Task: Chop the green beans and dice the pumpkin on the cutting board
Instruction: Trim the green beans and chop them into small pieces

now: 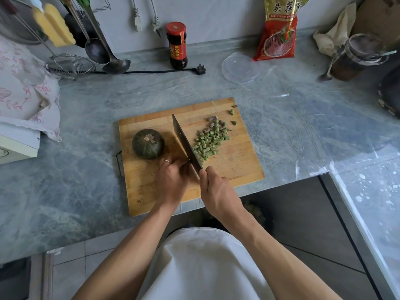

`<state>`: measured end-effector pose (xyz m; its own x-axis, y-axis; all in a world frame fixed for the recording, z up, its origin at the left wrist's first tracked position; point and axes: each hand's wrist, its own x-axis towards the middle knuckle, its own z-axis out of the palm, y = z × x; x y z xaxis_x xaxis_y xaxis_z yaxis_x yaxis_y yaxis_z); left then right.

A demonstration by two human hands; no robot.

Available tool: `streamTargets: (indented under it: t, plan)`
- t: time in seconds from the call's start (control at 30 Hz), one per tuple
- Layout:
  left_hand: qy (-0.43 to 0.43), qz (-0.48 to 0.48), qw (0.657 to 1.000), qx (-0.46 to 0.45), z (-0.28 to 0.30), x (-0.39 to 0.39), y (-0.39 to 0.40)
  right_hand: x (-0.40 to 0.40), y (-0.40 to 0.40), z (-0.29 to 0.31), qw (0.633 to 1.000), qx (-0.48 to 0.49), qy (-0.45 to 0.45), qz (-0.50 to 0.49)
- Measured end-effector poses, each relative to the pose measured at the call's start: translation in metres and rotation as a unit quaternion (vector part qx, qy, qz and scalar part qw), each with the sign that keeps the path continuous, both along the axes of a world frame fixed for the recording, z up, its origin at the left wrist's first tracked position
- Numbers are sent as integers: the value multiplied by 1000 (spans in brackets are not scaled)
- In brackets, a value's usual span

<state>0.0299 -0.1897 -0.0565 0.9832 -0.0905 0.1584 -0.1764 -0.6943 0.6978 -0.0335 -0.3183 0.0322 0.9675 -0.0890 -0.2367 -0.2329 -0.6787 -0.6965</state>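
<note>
Head view: right hand (218, 187) grips cleaver (186, 144), blade running away from it. Left hand (172, 180), fingers curled at the blade's heel, nearer whole pumpkin (148, 144), just beyond-left. Chopped beans (208, 140) right of blade.

cutting board (233, 169) mid-frame on counter (86, 169) | pumpkin (148, 144) on board's left | cleaver (186, 142) between | chopped beans (209, 141) on right | sauce bottle (176, 45) above, at wall | hands below cleaver
</note>
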Motion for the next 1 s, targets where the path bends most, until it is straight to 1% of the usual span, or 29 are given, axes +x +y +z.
streamTargets:
  t: [0.13, 0.23, 0.33, 0.4, 0.6, 0.77, 0.87, 1.0]
  plan:
    - [3, 13, 1000, -11, 1, 0, -1, 6, 5, 1, 1000, 14, -10, -6]
    - [18, 39, 999, -2, -4, 0, 0, 15, -3, -2, 998, 35, 24, -46]
    - [8, 29, 999, 18, -4, -2, 0, 19, -13, -2, 994, 61, 48, -76]
    - [13, 26, 999, 23, -4, 0, 1, 16, -15, -1, 996, 52, 34, -63]
    - [13, 15, 1000, -15, -9, 2, 11, 8, -16, 1, 998, 38, 6, -47]
    - [34, 34, 999, 3, -12, -1, 11, 2, -9, 7, 999, 42, -3, -34]
    - [53, 41, 998, -3, -8, 1, 7, -1, -6, 8, 999, 36, -11, -33]
    - [34, 27, 999, 1, -5, -1, 6, 2, -4, 5, 999, 30, -8, -24]
